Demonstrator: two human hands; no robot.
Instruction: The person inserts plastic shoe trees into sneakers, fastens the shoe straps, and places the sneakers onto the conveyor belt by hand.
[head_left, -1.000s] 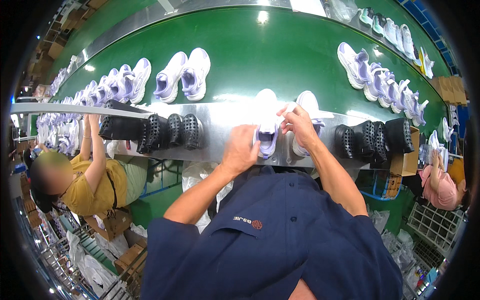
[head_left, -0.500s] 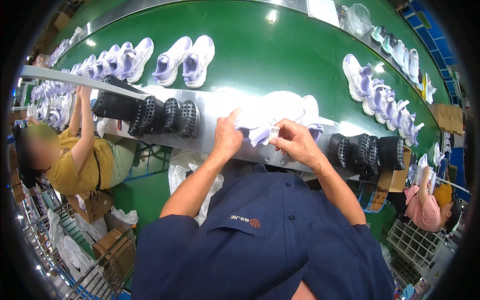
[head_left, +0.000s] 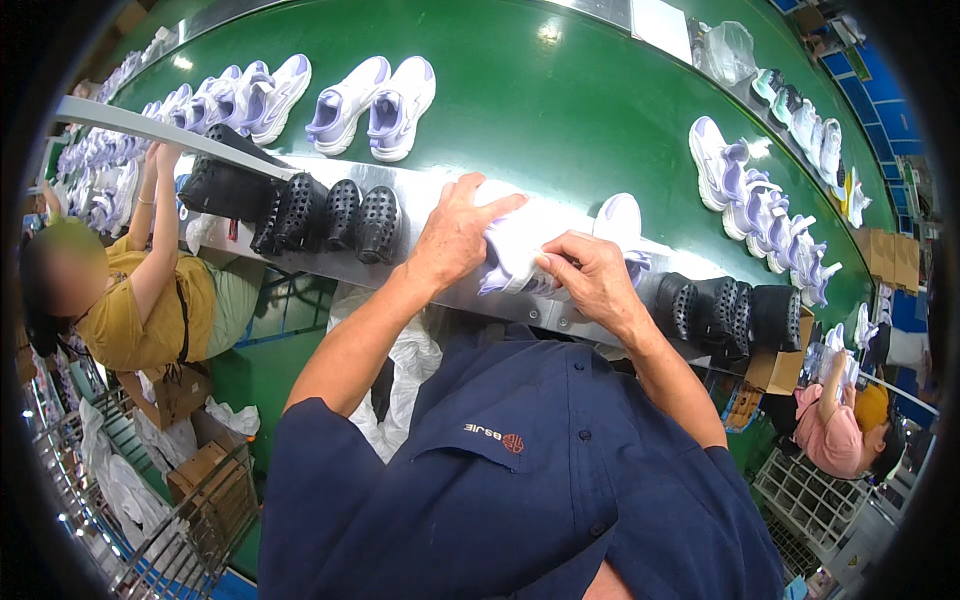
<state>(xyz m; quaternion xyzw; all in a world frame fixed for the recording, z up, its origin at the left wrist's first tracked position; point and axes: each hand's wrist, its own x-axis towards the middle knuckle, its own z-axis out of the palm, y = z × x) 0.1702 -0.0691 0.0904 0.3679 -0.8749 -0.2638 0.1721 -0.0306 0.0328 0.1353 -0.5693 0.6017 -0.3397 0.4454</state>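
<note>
A white and lilac sneaker (head_left: 520,235) is held over the metal ledge in front of me, its upper part washed out by glare. My left hand (head_left: 452,235) grips its left side, thumb laid across the top. With thumb and forefinger, my right hand (head_left: 592,280) pinches at the near right part of the same sneaker; the exact bit between the fingertips is hidden. Just beyond my right hand another white sneaker (head_left: 620,220) rests on the ledge, partly covered by that hand.
Black perforated shoe forms (head_left: 378,225) stand left on the metal ledge (head_left: 420,200), with more forms (head_left: 712,305) at right. Sneakers line the green belt (head_left: 560,120), including a pair (head_left: 400,110). Co-workers sit at left (head_left: 150,310) and right (head_left: 840,425). A wire cart (head_left: 200,520) stands lower left.
My left hand has shifted from pointing at the sneaker to gripping it. The sneaker has turned, and the small white piece seen in my right fingers is out of sight.
</note>
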